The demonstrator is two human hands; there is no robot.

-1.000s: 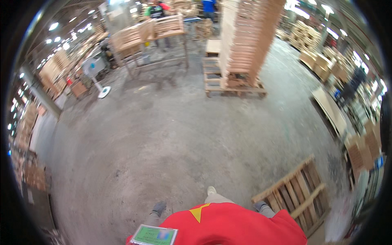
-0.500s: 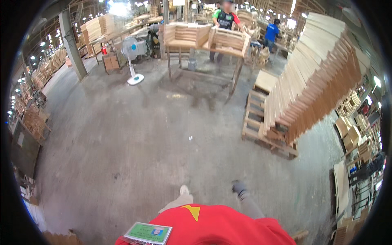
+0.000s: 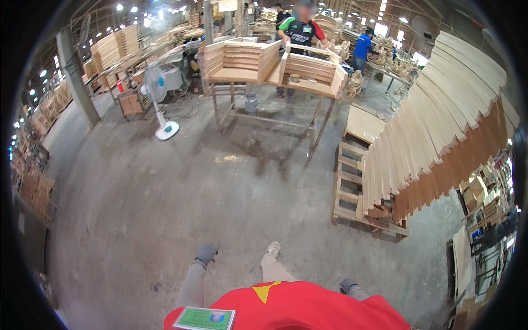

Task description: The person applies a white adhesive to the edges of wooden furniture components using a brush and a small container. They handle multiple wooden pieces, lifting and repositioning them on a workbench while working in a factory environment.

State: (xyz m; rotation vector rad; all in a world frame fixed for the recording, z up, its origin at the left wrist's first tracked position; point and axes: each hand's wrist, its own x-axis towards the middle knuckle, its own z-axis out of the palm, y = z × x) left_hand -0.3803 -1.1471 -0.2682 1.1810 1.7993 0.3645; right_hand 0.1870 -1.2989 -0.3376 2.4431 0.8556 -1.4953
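My left hand [image 3: 206,253], in a grey glove, hangs over the bare concrete floor, left of my white shoe [image 3: 273,248]. Its fingers look loosely bent and apart, with nothing visible in them. Close to the edge of my red shirt [image 3: 313,305] is my right hand [image 3: 347,285], also gloved in grey. It is small and partly hidden, so its fingers cannot be made out. Neither hand touches anything that I can see. Ahead, a metal-legged workbench [image 3: 319,132] bears box-like wooden frames [image 3: 236,60].
A tall leaning stack of wooden boards [image 3: 434,121] rises from a pallet [image 3: 349,190] on the right. At the left stand a fan [image 3: 159,102] and a steel post [image 3: 78,82]. A co-worker [image 3: 301,33] stands behind the bench, another person in blue [image 3: 362,47] farther back.
The bench, fan and board stack appear nearer as I step forward. My left hand has come into view; my right hand has swung back toward my shirt. The co-worker now stands more upright.
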